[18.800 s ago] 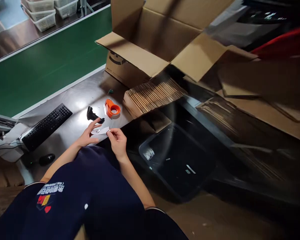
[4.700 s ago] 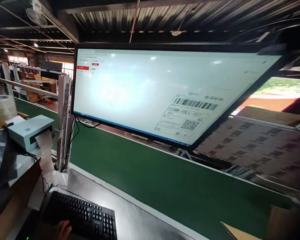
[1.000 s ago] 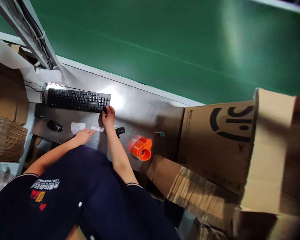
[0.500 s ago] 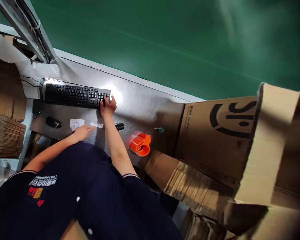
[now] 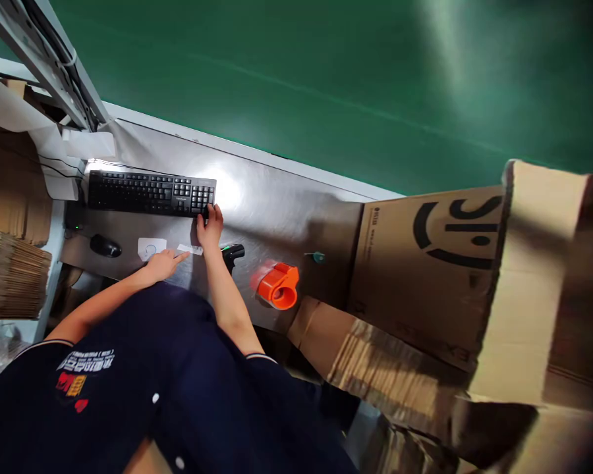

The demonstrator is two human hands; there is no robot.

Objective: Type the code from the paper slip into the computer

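A black keyboard (image 5: 151,192) lies on the metal table. My right hand (image 5: 210,228) rests at its lower right corner, by the number pad, fingers apart and holding nothing. My left hand (image 5: 161,266) lies on the table with its index finger stretched to the edge of a small white barcode label (image 5: 190,249). Just left of that hand is a white paper slip (image 5: 151,248) with a curved mark. A black handheld scanner (image 5: 234,251) lies beside my right forearm, partly hidden by it.
A black mouse (image 5: 105,245) sits at the left. Right of the scanner stands an orange tape dispenser (image 5: 279,287), near a small teal object (image 5: 318,257). A large cardboard box (image 5: 415,289) bounds the table's right side. Flattened cartons (image 5: 12,273) are stacked at left, others (image 5: 380,362) at lower right.
My right hand has drawn back from the number pad toward the keyboard's lower edge. More of the scanner shows beside my forearm. My left hand stays at the label.
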